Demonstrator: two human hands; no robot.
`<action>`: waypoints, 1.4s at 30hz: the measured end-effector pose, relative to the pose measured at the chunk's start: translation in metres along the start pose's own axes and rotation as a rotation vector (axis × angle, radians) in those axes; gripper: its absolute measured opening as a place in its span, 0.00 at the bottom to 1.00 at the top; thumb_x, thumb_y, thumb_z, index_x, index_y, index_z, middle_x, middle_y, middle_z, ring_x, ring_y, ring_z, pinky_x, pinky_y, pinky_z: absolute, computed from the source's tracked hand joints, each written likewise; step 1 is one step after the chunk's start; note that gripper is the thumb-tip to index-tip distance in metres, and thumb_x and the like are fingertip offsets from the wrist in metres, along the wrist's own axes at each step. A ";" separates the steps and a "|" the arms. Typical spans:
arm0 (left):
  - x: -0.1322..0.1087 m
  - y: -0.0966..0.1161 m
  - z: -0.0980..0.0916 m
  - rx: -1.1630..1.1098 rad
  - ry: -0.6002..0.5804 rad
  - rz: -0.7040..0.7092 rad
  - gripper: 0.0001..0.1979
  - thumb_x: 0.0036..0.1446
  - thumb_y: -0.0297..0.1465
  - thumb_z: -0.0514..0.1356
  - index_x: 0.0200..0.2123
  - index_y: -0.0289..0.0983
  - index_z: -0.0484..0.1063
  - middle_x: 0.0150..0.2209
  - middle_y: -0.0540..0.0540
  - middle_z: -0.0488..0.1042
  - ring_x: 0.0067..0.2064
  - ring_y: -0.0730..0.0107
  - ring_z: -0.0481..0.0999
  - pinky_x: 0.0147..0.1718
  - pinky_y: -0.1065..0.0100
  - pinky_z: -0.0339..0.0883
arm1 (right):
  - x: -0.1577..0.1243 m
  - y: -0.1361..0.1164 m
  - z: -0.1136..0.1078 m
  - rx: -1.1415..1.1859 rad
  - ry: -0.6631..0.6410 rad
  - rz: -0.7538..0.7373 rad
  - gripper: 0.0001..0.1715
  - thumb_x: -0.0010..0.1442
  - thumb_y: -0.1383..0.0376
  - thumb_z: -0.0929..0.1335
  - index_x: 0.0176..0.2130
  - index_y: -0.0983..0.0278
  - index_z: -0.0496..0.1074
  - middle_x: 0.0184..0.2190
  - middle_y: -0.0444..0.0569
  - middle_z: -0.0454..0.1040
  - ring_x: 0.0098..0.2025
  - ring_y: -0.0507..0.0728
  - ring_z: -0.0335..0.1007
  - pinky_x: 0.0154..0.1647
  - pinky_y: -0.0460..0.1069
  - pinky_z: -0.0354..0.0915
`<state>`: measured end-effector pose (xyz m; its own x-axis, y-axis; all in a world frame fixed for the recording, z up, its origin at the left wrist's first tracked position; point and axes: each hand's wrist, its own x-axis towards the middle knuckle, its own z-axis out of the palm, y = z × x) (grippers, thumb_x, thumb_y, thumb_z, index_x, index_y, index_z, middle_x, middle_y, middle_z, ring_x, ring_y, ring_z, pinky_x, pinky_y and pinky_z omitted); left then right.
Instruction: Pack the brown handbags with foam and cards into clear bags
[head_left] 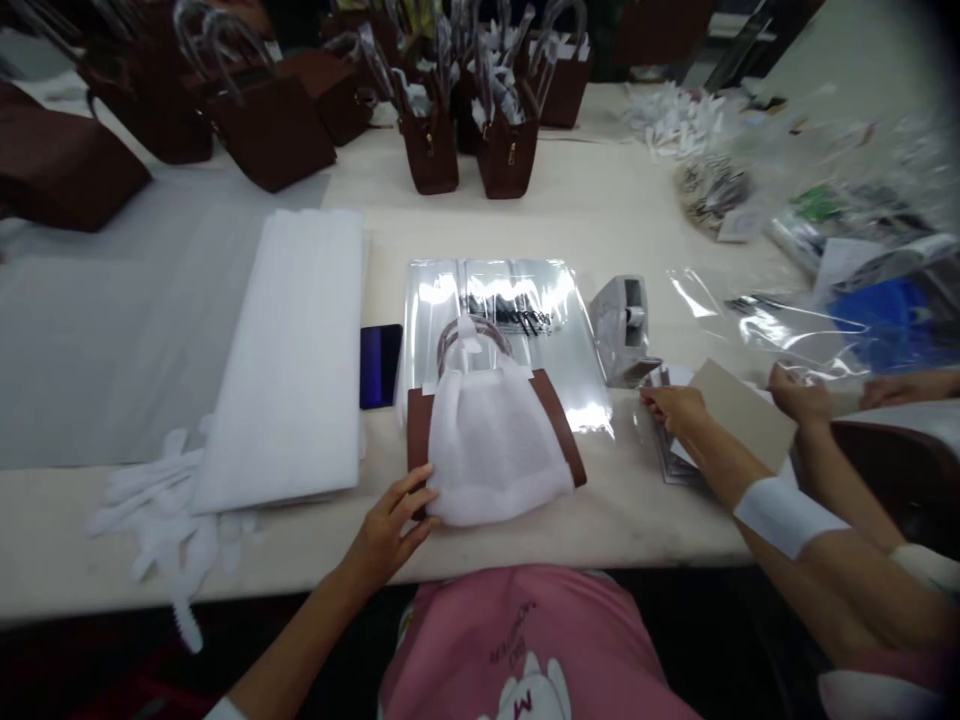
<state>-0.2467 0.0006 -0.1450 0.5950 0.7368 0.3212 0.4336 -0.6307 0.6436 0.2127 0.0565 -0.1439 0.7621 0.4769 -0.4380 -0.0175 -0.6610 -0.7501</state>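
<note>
A brown handbag (419, 430) lies on the table in front of me, its middle wrapped in white foam sheet (502, 440) and its handles wrapped too. My left hand (397, 515) grips the bag's lower left corner, fingers on top and thumb at the near edge. To the right, my right hand (675, 408) reaches over a stack of papers and cards (671, 455). Its fingers are pinched at the stack's upper left edge; what they hold is too small to make out. Under the bag lies a pile of clear printed plastic bags (502, 285).
A tall stack of white foam sheets (292, 350) and foam scraps (169, 500) lie left. Beside them are a phone (380, 366) and a grey tape dispenser (621, 325). Several brown bags (510, 150) stand at the back. A co-worker's hand (801, 398) is close to a beige card (739, 415).
</note>
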 end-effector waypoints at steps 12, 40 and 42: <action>-0.006 -0.003 0.002 -0.120 0.054 0.028 0.23 0.54 0.24 0.58 0.53 0.36 0.56 0.54 0.36 0.62 0.56 0.64 0.63 0.52 0.59 0.64 | -0.262 -0.007 0.032 0.149 -0.772 -0.177 0.14 0.48 0.57 0.71 0.28 0.65 0.71 0.22 0.44 0.70 0.11 0.43 0.50 0.10 0.41 0.46; -0.011 -0.009 0.008 0.214 0.081 0.217 0.23 0.52 0.23 0.58 0.50 0.49 0.66 0.60 0.42 0.52 0.45 0.66 0.69 0.37 0.67 0.70 | -0.302 0.078 0.106 0.187 -0.643 0.220 0.25 0.38 0.53 0.74 0.32 0.68 0.69 0.18 0.40 0.68 0.11 0.44 0.50 0.11 0.42 0.47; -0.010 -0.009 0.008 0.185 0.068 0.224 0.23 0.52 0.22 0.59 0.49 0.48 0.66 0.60 0.41 0.52 0.46 0.66 0.69 0.38 0.67 0.70 | -0.301 0.081 0.111 0.189 -0.617 0.223 0.23 0.38 0.53 0.73 0.29 0.68 0.69 0.15 0.40 0.66 0.10 0.44 0.49 0.11 0.43 0.46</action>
<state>-0.2513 -0.0031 -0.1592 0.6456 0.5851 0.4908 0.4162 -0.8084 0.4162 -0.0901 -0.0758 -0.1278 0.2197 0.6210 -0.7524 -0.2868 -0.6961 -0.6582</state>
